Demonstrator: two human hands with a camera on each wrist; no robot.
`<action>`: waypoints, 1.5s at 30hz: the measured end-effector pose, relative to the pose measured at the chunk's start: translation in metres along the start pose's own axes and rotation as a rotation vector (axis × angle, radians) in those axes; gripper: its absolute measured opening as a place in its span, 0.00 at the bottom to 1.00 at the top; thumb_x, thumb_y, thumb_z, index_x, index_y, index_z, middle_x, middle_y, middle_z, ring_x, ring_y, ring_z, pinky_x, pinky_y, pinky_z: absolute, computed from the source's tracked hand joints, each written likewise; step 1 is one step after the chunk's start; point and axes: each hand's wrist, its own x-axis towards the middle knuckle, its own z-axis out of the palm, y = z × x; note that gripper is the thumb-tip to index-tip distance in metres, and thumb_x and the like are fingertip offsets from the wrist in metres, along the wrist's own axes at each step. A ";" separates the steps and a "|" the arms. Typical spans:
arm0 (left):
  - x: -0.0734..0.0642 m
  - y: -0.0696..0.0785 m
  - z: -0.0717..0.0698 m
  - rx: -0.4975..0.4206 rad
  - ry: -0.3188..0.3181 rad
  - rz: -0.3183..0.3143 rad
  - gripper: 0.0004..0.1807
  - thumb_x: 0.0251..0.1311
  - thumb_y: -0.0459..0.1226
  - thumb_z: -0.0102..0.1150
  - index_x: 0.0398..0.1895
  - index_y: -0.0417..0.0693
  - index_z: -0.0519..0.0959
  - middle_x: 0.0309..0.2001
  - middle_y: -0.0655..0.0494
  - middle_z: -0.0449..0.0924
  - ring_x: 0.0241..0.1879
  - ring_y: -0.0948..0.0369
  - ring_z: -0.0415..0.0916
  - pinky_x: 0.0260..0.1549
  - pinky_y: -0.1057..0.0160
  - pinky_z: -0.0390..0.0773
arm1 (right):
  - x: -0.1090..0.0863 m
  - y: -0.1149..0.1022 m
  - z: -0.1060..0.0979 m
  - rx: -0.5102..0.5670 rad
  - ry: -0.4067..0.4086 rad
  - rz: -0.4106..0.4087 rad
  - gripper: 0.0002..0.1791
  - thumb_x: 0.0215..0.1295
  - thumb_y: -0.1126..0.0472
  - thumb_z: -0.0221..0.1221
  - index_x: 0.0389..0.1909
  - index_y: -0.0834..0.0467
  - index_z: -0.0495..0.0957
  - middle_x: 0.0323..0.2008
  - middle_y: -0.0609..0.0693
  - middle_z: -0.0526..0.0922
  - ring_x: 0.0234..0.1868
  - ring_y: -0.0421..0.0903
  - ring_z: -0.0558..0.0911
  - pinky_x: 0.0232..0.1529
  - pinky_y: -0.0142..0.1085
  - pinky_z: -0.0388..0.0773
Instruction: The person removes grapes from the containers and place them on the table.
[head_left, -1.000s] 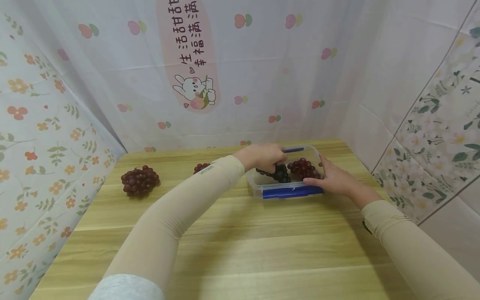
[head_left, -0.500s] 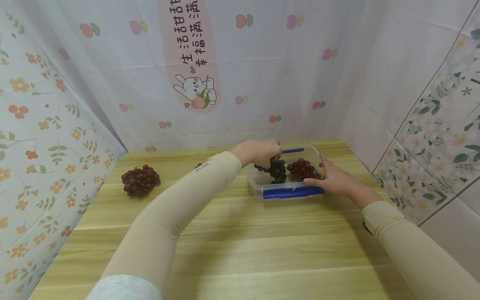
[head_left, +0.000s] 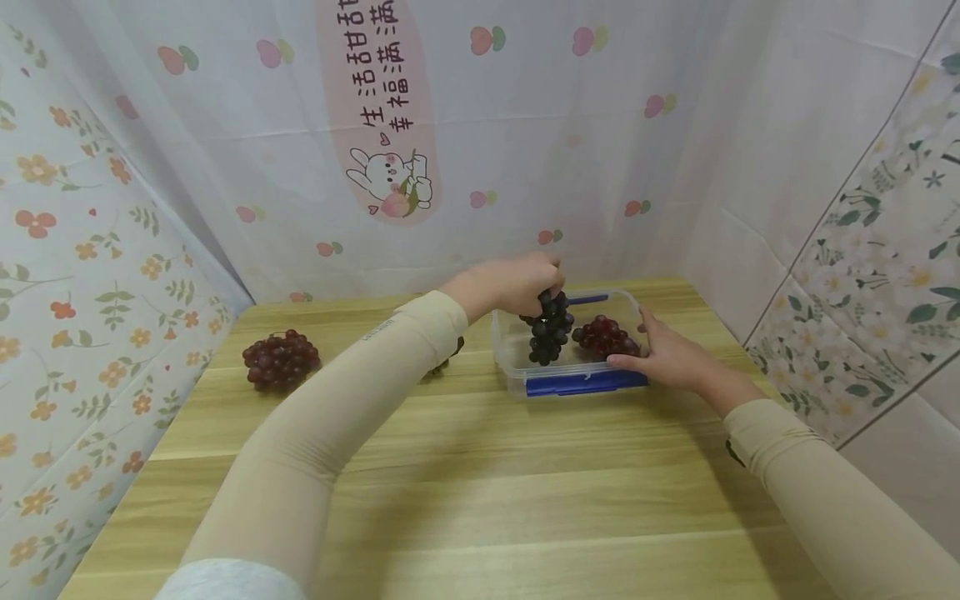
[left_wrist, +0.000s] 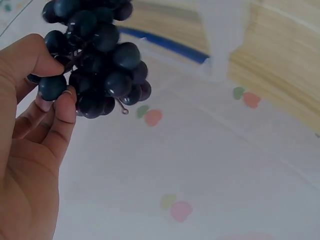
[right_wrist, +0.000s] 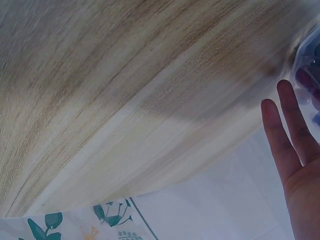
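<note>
My left hand (head_left: 517, 282) pinches a bunch of black grapes (head_left: 551, 329) near its top. The bunch hangs down over the left part of a clear plastic food container (head_left: 516, 379) with blue clips. Up close in the left wrist view, thumb and fingertips close on the stem and a grape of the black bunch (left_wrist: 107, 65). My right hand (head_left: 669, 354) rests at the container's right side, thumb over the front right corner, fingers along the outer wall. Two straight fingers (right_wrist: 277, 137) show in the right wrist view. Dark red grapes (head_left: 606, 337) lie inside the container's right half.
Another bunch of red grapes (head_left: 281, 362) lies at the left of the wooden table (head_left: 525, 483). Behind the left sleeve, a dark greenish thing (head_left: 448, 358) is mostly hidden. Printed curtains (head_left: 525, 150) stand close behind the table and at both sides.
My left hand has risen and drawn slightly left, lifting the black grapes so they hang more upright. My right hand and the container stay put. The sleeve now covers red grapes seen earlier mid-table.
</note>
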 end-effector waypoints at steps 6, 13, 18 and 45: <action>-0.012 0.006 -0.025 -0.007 0.051 -0.023 0.16 0.65 0.27 0.59 0.54 0.40 0.84 0.55 0.45 0.79 0.50 0.53 0.71 0.54 0.56 0.76 | -0.001 -0.003 -0.003 -0.003 -0.007 0.008 0.71 0.70 0.25 0.57 0.84 0.69 0.28 0.78 0.77 0.59 0.74 0.76 0.68 0.70 0.74 0.66; -0.029 0.005 -0.041 -0.070 0.113 -0.022 0.15 0.62 0.25 0.59 0.50 0.38 0.86 0.54 0.46 0.83 0.57 0.50 0.77 0.59 0.56 0.79 | -0.004 -0.006 -0.004 -0.009 -0.014 0.025 0.71 0.69 0.24 0.57 0.84 0.69 0.27 0.78 0.77 0.59 0.76 0.78 0.64 0.71 0.75 0.64; -0.045 0.004 -0.049 -0.126 0.212 -0.010 0.11 0.65 0.24 0.62 0.47 0.38 0.87 0.51 0.45 0.87 0.55 0.51 0.81 0.57 0.55 0.81 | -0.004 -0.005 -0.004 -0.011 -0.015 0.032 0.72 0.69 0.23 0.57 0.84 0.69 0.27 0.79 0.77 0.58 0.77 0.78 0.63 0.72 0.75 0.62; -0.134 0.032 -0.073 -0.120 0.380 -0.199 0.10 0.66 0.34 0.71 0.48 0.42 0.90 0.50 0.48 0.85 0.55 0.50 0.79 0.62 0.53 0.78 | -0.005 -0.010 -0.006 -0.007 -0.038 0.028 0.73 0.69 0.23 0.57 0.83 0.70 0.26 0.79 0.78 0.57 0.78 0.78 0.60 0.73 0.75 0.60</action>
